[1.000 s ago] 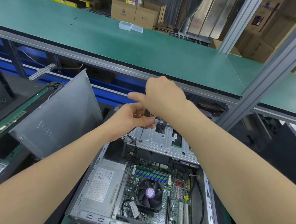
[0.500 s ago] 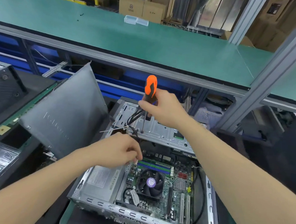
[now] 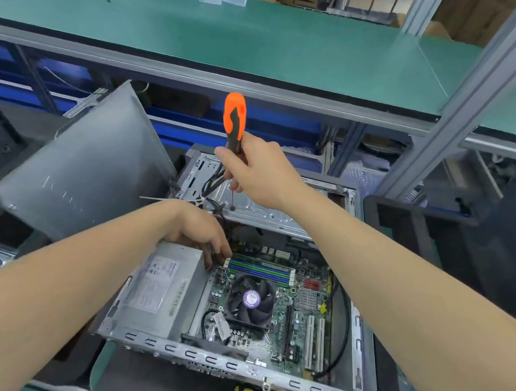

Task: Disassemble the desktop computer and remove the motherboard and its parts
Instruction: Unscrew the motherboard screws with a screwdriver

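The right hand (image 3: 254,171) grips the orange screwdriver (image 3: 234,116) upright, tip on the drive cage (image 3: 258,209) at 12 o'clock. The left hand (image 3: 199,237) has dropped to pinch a cable connector (image 3: 217,256) at the 10 o'clock corner of the motherboard (image 3: 272,319), seated in the case (image 3: 232,366); unplugging likely follows.

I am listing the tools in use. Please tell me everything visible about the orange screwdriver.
The orange screwdriver has an orange handle with a black strip, plastic or rubber by its look, and a thin metal shaft. It stands almost upright, tip down, over the metal drive cage. The right hand grips its lower handle. Whether the tip touches the cage is unclear.
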`<state>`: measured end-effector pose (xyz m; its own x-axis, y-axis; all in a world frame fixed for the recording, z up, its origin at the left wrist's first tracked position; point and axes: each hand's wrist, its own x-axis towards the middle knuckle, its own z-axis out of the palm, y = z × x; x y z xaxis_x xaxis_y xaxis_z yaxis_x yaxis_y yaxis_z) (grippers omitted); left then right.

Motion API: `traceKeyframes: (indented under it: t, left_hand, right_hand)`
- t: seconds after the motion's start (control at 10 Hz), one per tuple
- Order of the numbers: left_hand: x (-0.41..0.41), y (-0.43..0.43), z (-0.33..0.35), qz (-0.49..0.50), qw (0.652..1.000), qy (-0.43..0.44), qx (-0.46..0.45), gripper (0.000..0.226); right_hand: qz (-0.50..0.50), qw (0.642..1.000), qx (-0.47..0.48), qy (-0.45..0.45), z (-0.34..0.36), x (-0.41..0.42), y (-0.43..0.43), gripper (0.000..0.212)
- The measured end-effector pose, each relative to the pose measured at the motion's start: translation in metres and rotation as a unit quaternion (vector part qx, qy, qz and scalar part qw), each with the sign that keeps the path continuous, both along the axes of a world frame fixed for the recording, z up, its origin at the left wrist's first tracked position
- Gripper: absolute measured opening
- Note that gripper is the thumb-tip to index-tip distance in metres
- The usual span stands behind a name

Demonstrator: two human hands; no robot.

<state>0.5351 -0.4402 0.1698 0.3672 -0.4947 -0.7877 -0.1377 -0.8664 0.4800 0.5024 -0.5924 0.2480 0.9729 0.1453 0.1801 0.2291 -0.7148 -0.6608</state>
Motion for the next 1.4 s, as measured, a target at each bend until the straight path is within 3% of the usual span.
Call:
traceKeyframes:
  t: [0.3,0.4,0.6,0.8,1.1,1.4]
  left_hand:
    - [0.005,0.001,-0.029,0.112,0.994,0.006,-0.017,0.036]
    - [0.008,0.000,-0.039,0.129,0.991,-0.029,-0.001,0.031]
    - [0.011,-0.007,-0.038,0.024,0.987,-0.129,0.088,0.035]
    - [0.013,-0.008,-0.042,0.026,0.982,-0.156,0.102,0.044]
    - [0.014,-0.006,-0.045,0.058,0.985,-0.140,0.079,0.037]
    - [0.005,-0.004,-0.044,0.237,0.971,-0.002,-0.036,0.034]
  right_hand:
    - [0.007,1.000,-0.004,-0.012,-0.003,0.005,0.001,0.029]
    - [0.005,1.000,0.000,-0.010,-0.004,0.004,0.001,0.028]
    - [-0.005,1.000,0.008,-0.008,-0.005,0.003,0.002,0.027]
    - [-0.018,1.000,0.016,-0.008,0.002,0.000,0.002,0.027]
    - [-0.040,0.999,0.024,-0.022,0.029,0.000,-0.006,0.027]
    - [-0.082,0.994,0.076,0.015,0.031,0.012,-0.019,0.036]
